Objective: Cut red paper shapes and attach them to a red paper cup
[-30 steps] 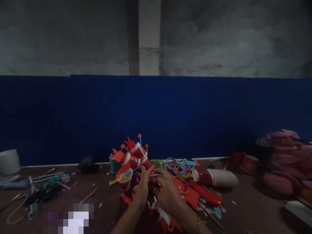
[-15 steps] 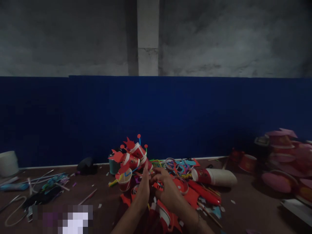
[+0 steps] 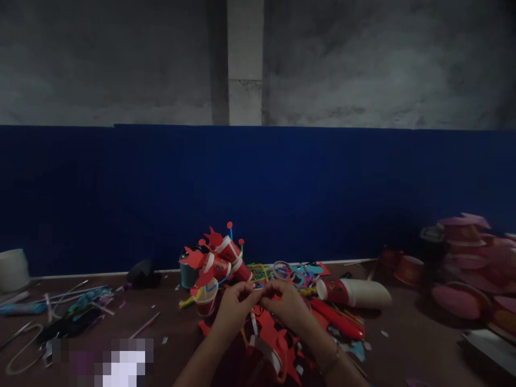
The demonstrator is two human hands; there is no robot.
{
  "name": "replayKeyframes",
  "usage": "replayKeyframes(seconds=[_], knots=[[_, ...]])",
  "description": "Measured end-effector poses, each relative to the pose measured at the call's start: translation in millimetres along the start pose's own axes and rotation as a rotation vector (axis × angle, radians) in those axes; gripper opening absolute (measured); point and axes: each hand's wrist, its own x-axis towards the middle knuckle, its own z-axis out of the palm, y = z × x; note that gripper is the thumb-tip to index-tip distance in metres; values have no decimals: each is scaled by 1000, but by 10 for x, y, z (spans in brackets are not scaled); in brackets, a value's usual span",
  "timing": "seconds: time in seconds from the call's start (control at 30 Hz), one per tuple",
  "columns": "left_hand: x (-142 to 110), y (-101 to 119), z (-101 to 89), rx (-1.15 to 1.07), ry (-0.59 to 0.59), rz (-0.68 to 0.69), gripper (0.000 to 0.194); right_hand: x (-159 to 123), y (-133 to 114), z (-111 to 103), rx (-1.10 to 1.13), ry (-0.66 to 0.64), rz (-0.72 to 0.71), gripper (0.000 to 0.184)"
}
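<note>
My left hand [image 3: 236, 306] and my right hand [image 3: 285, 307] meet at the fingertips above a heap of red paper cut-outs [image 3: 278, 341]. Both are pinched closed; whatever lies between the fingers is too small or hidden to make out. Below them, close to my body, a red-and-white paper cup [image 3: 260, 357] lies tilted. Just beyond my left hand, several red cups [image 3: 217, 265] with paper cut-outs and round-tipped stalks are piled together. A cup with a pale inside [image 3: 205, 298] stands beside that pile.
To the right lie a stack of nested paper cups [image 3: 363, 293] and a shiny red packet [image 3: 338, 318]. Pink and red cup crafts [image 3: 467, 258] crowd the far right. Scissors, straws and a dark cloth-like item [image 3: 70, 328] litter the left. A blue panel [image 3: 258, 193] borders the table's back.
My left hand has turned from an upright, flat pose to a pinch. My right fingers have closed too, and the fingertips of both hands have come together.
</note>
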Motion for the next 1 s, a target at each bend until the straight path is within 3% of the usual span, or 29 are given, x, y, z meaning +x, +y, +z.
replayKeyframes(seconds=[0.17, 0.37, 0.8, 1.0], knots=[[18, -18, 10, -7, 49, 2, 36, -5, -4, -7, 185, -111, 102, 19], [-1, 14, 17, 0, 26, -14, 37, -33, -50, -40, 15, -96, 0, 17], [-4, 28, 43, -135, -22, -49, 38, -3, -3, -17, 143, -41, -4, 20], [9, -14, 33, -102, -16, -44, 34, -20, -61, -34, 2, 25, -52, 29]])
